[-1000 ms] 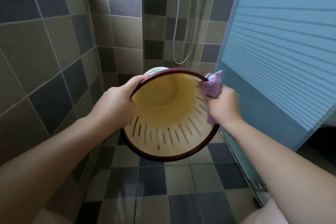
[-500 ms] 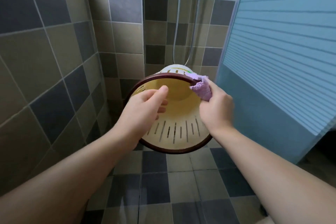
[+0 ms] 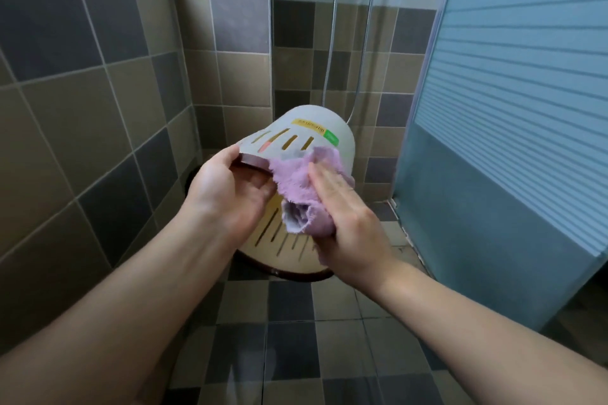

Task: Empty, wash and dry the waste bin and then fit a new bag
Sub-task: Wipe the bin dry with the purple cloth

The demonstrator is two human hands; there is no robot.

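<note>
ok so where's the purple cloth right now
In the head view, the fluffy purple cloth lies mid-frame over the dark rim of the slotted cream plastic bin, pressed there by the right hand, beside the left hand holding the rim.

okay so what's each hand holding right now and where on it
The left hand grips the waste bin by its dark rim, thumb outside. The right hand presses the purple cloth against the bin's side with straight fingers.

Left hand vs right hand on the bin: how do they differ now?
The left hand grips the bin's dark rim, fingers curled over its edge; the right hand lies with fingers straight. The left hand touches the bin bare; the right hand presses a purple cloth onto its outer wall. Both hands are on the tilted bin.
</note>
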